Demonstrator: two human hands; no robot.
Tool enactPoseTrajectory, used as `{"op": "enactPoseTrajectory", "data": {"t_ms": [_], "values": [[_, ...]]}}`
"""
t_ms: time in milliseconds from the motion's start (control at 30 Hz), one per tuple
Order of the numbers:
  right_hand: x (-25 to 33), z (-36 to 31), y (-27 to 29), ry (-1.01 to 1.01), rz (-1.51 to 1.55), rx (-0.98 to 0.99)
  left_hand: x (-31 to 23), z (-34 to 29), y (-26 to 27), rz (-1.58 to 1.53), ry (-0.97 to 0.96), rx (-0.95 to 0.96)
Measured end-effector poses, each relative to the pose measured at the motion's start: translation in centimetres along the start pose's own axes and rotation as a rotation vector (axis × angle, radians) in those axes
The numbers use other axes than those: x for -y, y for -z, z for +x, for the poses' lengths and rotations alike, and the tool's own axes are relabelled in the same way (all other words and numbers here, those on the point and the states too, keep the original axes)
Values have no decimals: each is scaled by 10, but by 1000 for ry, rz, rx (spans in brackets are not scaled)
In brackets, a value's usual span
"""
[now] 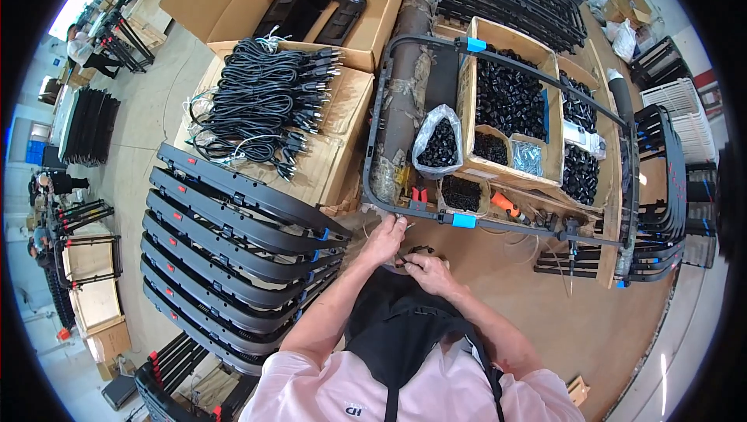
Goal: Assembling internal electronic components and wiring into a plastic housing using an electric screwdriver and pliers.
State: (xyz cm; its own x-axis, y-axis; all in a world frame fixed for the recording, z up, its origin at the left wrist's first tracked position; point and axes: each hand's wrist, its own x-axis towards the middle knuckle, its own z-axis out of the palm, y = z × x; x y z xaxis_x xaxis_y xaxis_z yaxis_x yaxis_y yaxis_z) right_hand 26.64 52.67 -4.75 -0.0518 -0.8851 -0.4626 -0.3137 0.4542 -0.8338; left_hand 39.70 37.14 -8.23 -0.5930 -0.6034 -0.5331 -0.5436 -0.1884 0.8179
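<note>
Small dark piece (421, 250) sits at the fingers of the right hand (429, 274), which curl close around it. Left hand (384, 241) fingers are bunched just left of it, beside a black tubular frame (377, 122); how tightly, or on what, I cannot tell. Left of the fingers, stacked grey panels (233, 268) bear small red marks, unreadable; below, a pink shirt (311, 391) carries dark printing.
</note>
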Motion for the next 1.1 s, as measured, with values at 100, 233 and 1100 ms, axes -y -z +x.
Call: {"op": "enactPoseTrajectory", "data": {"t_ms": [100,233,1100], "values": [[3,0,1,3,-1,-1,0,-9,-10,-62,22,-135],[2,-1,1,-27,29,2,-13,-14,-8,-225,-59,-193],[18,16,6,-93,357,6,-14,-30,-8,-435,0,-431]]}}
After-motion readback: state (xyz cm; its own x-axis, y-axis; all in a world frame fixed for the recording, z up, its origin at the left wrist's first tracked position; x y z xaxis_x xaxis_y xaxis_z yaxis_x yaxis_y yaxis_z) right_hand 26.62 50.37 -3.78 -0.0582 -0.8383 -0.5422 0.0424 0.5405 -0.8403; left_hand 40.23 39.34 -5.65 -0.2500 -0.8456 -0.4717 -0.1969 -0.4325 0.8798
